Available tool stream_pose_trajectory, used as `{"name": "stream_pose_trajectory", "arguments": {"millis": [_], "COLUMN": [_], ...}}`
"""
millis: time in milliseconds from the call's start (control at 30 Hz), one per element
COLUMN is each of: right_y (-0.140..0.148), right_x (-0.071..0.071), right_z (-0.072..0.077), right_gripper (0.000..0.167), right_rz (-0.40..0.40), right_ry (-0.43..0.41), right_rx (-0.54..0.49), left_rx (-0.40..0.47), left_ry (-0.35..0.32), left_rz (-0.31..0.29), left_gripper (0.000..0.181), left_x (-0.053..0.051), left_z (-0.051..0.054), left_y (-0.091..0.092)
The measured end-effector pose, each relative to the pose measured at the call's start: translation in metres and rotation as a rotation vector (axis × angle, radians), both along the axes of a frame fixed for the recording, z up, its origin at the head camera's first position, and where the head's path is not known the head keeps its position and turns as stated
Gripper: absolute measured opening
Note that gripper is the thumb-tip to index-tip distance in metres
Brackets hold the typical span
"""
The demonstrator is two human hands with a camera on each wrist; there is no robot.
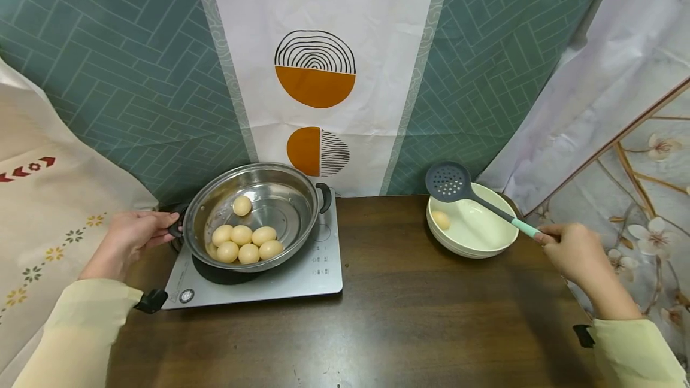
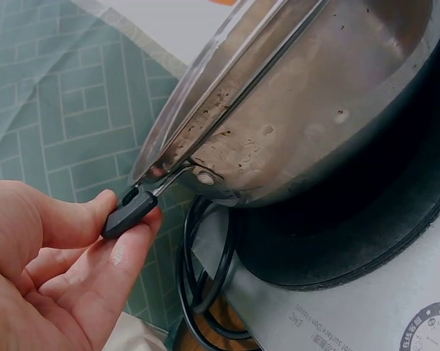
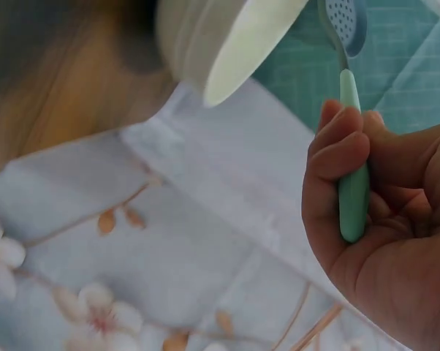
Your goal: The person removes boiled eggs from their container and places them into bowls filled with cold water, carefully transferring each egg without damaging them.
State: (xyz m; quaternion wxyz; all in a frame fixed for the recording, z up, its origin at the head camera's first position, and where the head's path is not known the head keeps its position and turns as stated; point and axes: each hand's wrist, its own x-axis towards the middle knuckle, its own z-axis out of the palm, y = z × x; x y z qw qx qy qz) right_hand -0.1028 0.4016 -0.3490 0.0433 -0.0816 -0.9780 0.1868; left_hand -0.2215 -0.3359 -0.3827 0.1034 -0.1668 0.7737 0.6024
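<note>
At the left, my left hand (image 1: 132, 238) pinches the black side handle (image 2: 130, 213) of a steel pan (image 1: 286, 193) between thumb and fingers. Several pale eggs (image 1: 242, 235) lie in the pan's near left part, one apart behind them. My right hand (image 1: 579, 256) grips the mint-green handle (image 3: 354, 194) of a slotted spoon, its dark perforated head (image 1: 448, 182) tilted above the left back rim of a cream bowl (image 1: 485, 223). Inside the bowl, at its left side, is one egg (image 1: 441, 219). No egg shows on the spoon.
Beneath the pan is a silver induction cooker (image 1: 302, 280) on the brown wooden table (image 1: 388, 304). A black cable (image 2: 187, 270) coils beside the cooker. Patterned cloths (image 1: 162, 76) hang behind and at both sides.
</note>
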Motion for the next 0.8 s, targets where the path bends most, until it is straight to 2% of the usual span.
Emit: {"name": "stream_pose_trajectory", "arguments": {"millis": [200, 400, 800], "right_y": [-0.023, -0.054, -0.131], "right_x": [-0.012, -0.025, -0.054], "right_z": [0.009, 0.022, 0.044], "right_gripper": [0.033, 0.026, 0.014], "right_rz": [0.077, 0.122, 0.256], "right_ry": [0.026, 0.037, 0.082], "right_rx": [-0.032, -0.08, -0.117], "left_rx": [0.007, 0.01, -0.032], "left_ry": [0.0, -0.012, 0.002], "left_rz": [-0.008, -0.015, -0.02], "left_gripper": [0.02, 0.018, 0.017], "left_x": [0.001, 0.001, 0.0], "left_z": [0.0, 0.0, 0.002], "left_y": [0.0, -0.002, 0.001]}}
